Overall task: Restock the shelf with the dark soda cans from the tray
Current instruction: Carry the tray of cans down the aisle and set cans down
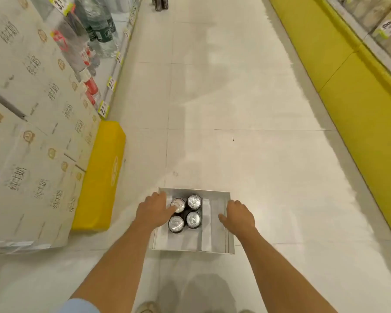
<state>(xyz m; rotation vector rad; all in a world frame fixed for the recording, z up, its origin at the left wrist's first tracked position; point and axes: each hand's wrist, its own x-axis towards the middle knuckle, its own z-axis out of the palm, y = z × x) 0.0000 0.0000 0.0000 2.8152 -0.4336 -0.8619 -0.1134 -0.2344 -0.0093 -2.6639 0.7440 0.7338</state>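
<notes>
1. Pale metal or grey card, I cannot tell which: from the head view, the only one I have, that is how the tray (228,224) looks, a shallow box sitting on the white tiled floor (246,136) of a shop aisle, directly below me.

2. Four dark soda cans (185,213) stand upright in a tight two-by-two block in the tray's left half, silver tops up; the right half is bare.

3. My left hand (155,211) rests on the tray's left edge with the thumb touching the top of the far-left can, fingers loosely spread and clasping nothing. My right hand (238,216) lies on the right wall, curled over it loosely; no firm grip shows.

4. Handling, as I judge it: sealed cans should be rigid, fairly heavy for their size and smooth-sided, perhaps slick. I would wrap each around the mid-body instead of pinching the rim, or lift the tray by both side walls and keep it level so the block does not slide into the empty half.

5. Bottles fill the shelf (113,71) up on my left, beyond stacked cartons (32,136) and a yellow block (99,177); the cans' slot is not visible.
</notes>
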